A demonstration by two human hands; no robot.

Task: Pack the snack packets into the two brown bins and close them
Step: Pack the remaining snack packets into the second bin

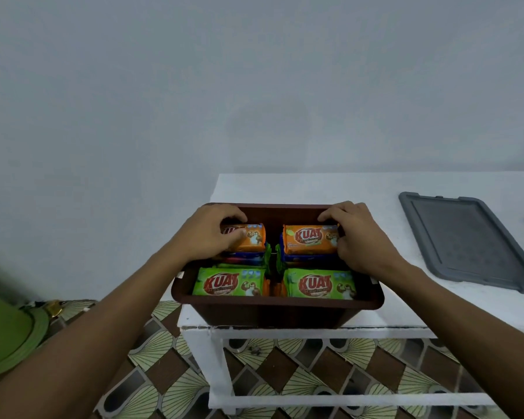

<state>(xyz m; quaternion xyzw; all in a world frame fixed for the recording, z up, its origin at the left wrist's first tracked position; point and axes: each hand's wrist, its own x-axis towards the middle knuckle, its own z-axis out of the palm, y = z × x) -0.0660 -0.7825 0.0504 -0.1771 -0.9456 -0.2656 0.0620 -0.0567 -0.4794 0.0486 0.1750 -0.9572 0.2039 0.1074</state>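
- Both hands, the left hand (214, 235) and the right hand (359, 237), are down in the brown bin (273, 313) in the head view, the only view there is. Each one is on an orange snack packet.
- That bin stands at the near left corner of the white tabletop (315, 186), with its rim reaching past the edge. A hard push on the near side could, I'd say, tip it toward the tiled floor (285, 373).
- Those orange packets sit on top of blue ones in the far half and look close to rim height. If they ride higher, the grey lid (472, 240), lying flat well off to the right, may not seat.
- Glossy wrappers probably slide, so a stack could slump into the gap down the middle.
- Left hand: fingers curled over the far edge of the left orange packet (253, 238), thumb on its printed face, gripping it.
- Right hand: fingers curled round the far right end of the right orange packet (310, 240), thumb at the near side, gripping it too.
- Two green packets (229, 282) lie face up in the near half, untouched.
- Only one brown bin shows.
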